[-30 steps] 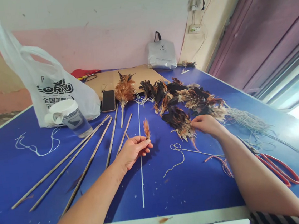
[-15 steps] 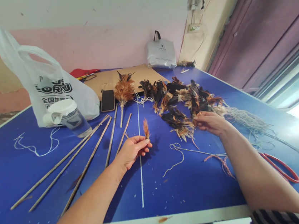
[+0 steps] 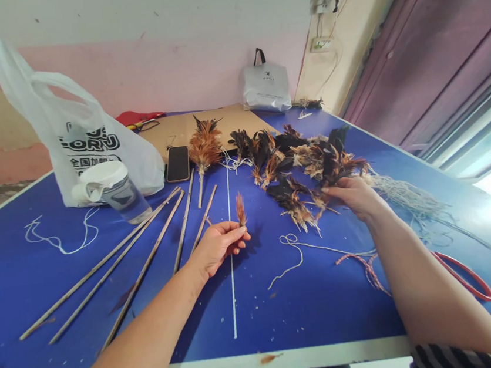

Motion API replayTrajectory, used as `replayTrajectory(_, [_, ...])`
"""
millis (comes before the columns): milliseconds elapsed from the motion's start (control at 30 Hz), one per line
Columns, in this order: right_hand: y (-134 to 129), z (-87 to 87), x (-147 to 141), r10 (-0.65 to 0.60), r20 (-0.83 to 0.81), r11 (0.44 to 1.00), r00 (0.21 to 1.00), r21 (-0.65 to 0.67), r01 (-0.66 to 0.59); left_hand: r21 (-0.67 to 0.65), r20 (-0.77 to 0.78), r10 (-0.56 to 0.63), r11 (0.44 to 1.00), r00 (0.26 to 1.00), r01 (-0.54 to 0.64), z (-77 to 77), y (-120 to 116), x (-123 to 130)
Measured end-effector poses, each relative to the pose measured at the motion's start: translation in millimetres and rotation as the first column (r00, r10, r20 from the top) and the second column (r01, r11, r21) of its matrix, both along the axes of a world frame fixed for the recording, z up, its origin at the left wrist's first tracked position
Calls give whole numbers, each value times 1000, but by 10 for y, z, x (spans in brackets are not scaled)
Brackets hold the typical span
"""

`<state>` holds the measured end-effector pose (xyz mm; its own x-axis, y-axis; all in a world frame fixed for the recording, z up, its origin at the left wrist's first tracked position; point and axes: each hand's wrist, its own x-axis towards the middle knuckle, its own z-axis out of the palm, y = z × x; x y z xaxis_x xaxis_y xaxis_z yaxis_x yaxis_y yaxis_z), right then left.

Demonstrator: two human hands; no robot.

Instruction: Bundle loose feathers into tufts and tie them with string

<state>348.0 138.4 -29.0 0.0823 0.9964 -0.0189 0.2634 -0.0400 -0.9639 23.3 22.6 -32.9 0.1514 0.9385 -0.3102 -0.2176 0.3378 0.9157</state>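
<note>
Creased bold black lettering reading in part "ORU" stands above the Chinese characters "全国加盟" on a white plastic bag (image 3: 88, 122); print on a silver bag (image 3: 265, 89) at the back is too small to read surely.

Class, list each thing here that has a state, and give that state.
Left hand: pinched on a reddish feather tuft
Right hand: at dark feathers, grip unclear
Phone: lying flat, screen dark
Cup: lid on
White plastic bag: standing
Silver bag: standing
Sticks: lying down
Scissors: mostly hidden, opening unclear
</note>
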Motion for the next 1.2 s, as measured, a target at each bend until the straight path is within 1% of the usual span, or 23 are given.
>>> replayTrajectory(67, [4, 8, -2, -41, 90, 997, 995, 76, 34, -5, 2, 2, 1000, 1000, -2, -5, 1, 2])
replayTrajectory(133, [-12, 40, -21, -61, 100, 993, 993, 106, 50, -6, 4, 3, 1000, 1000, -3, -13, 3, 2])
replayTrajectory(167, [-27, 62, -38, -62, 76, 993, 995, 101, 54, -5, 5, 4, 1000, 1000, -4, -17, 5, 2])
replayTrajectory(200, [-45, 88, -58, -57, 28, 995, 998, 83, 54, -4, 6, 5, 1000, 1000, -5, -21, 7, 2])
replayTrajectory(267, [-92, 141, -111, -19, -138, 999, 990, 28, 23, -4, 15, 4, 1000, 1000, -4, -31, 12, 2])
replayTrajectory(333, [-149, 186, -189, 56, -301, 998, 952, -13, -63, -14, 37, 2, 1000, 999, -2, -44, 18, 3])
replayTrajectory(367, [-184, 205, -242, 103, -345, 993, 933, -16, -116, -19, 53, -1, 1000, 999, 2, -51, 20, 4])
replayTrajectory(400, [-223, 221, -306, 155, -356, 985, 922, -14, -171, -26, 74, -6, 1000, 997, 8, -57, 22, 6])
replayTrajectory(500, [-369, 252, -572, 330, -308, 936, 892, -17, -352, -74, 133, -26, 997, 991, 36, -56, 17, 15])
replayTrajectory(567, [-478, 255, -790, 389, -290, 912, 874, -9, -409, -122, 162, -43, 990, 986, 63, -44, 6, 23])
replayTrajectory(633, [-581, 239, -1002, 409, -251, 908, 877, 12, -419, -162, 195, -60, 982, 979, 92, -32, -7, 31])
replayTrajectory(767, [-732, 155, -1306, 424, -49, 904, 905, 92, -418, -195, 257, -85, 971, 963, 137, -41, -22, 46])
replayTrajectory(933, [-847, 41, -1457, 382, 142, 904, 913, 150, -401, -208, 266, -89, 967, 960, 148, -73, -10, 50])
replayTrajectory(1000, [-882, 11, -1478, 384, 193, 885, 903, 202, -420, -217, 279, -73, 967, 957, 137, -76, -4, 50])
replayTrajectory(1100, [-917, -11, -1483, 421, 265, 832, 868, 268, -486, -235, 278, -31, 967, 960, 100, -71, 1, 54])
replayTrajectory(1133, [-923, -16, -1481, 426, 282, 822, 860, 275, -498, -239, 276, -19, 967, 961, 88, -69, 2, 57])
replayTrajectory(1200, [-929, -28, -1474, 410, 296, 825, 863, 282, -489, -241, 275, 1, 968, 961, 68, -65, 4, 61])
